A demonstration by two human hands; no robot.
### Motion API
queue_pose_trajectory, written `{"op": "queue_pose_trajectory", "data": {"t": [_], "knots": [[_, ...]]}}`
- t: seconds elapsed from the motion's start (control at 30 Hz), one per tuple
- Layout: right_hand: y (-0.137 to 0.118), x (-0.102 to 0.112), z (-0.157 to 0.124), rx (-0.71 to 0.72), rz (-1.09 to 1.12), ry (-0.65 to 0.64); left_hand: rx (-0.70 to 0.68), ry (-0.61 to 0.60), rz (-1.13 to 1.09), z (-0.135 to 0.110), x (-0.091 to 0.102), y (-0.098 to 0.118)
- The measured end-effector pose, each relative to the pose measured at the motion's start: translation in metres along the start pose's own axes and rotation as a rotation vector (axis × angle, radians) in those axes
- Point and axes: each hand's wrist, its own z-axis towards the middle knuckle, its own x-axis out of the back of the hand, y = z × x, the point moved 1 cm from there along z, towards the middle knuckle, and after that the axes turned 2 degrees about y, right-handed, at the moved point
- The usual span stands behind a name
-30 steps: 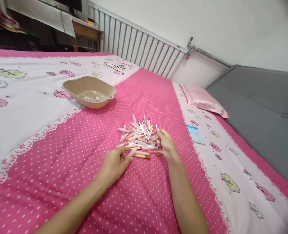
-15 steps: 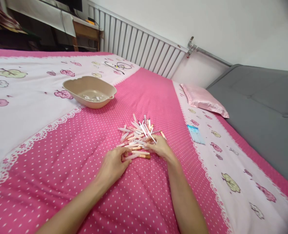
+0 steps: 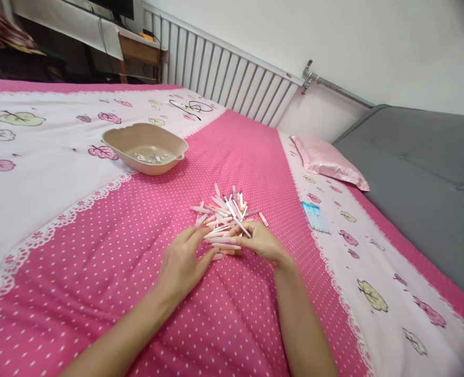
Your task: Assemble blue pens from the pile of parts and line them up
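A loose heap of slim pen-like sticks (image 3: 216,201), pink, white and orange, lies on the pink dotted bedspread (image 3: 137,235). Some have dark tips; their exact kind is too small to tell. At the heap's near left edge is my left hand (image 3: 180,264), thumb and fingers apart, fingertips touching the sticks. My right hand (image 3: 265,242) reaches in from the right, its thumb over the nearest sticks. A white stick (image 3: 241,227) slants between its thumb and forefinger, which appear closed on it. Its other fingers are partly hidden.
Beyond the heap, to the left, stands a beige basin (image 3: 149,166) with small white pieces inside. A flat row of blue-and-white sticks (image 3: 316,217) lies on the right. Farther back are a pink pillow (image 3: 329,162), a black cable (image 3: 192,107) and a white radiator (image 3: 224,68).
The white stick at my right hand has shifted nearer to me, and that wrist has turned and moved slightly right. My left fingers have spread and moved up along the heap's edge.
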Motion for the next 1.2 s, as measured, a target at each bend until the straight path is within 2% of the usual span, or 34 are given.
{"op": "queue_pose_trajectory", "data": {"t": [0.13, 0.27, 0.43, 0.53, 0.67, 0.83, 0.93, 1.2], "knots": [[-0.004, -0.009, -0.001, 0.041, -0.009, -0.082, -0.065, -0.122, -0.004, -0.002, -0.002, 0.002], [-0.010, -0.014, -0.002, 0.039, 0.077, -0.088, 0.026, -0.159, -0.014, -0.001, -0.001, 0.004], [-0.011, -0.013, 0.001, -0.018, 0.294, 0.125, 0.118, -0.240, -0.017, 0.000, 0.001, 0.007], [-0.009, -0.010, 0.004, 0.039, 0.456, 0.279, 0.138, -0.260, -0.011, 0.000, 0.001, 0.007], [-0.006, -0.006, 0.007, 0.109, 0.536, 0.415, 0.127, -0.250, -0.006, 0.000, 0.001, 0.008], [-0.002, -0.004, 0.010, 0.080, 0.592, 0.490, 0.129, -0.251, 0.005, 0.000, 0.001, 0.008], [0.000, -0.004, 0.011, 0.084, 0.528, 0.537, 0.128, -0.257, 0.000, 0.001, 0.000, 0.007], [-0.001, -0.002, 0.014, 0.093, 0.440, 0.551, 0.131, -0.248, 0.014, 0.003, 0.000, 0.002]]}}
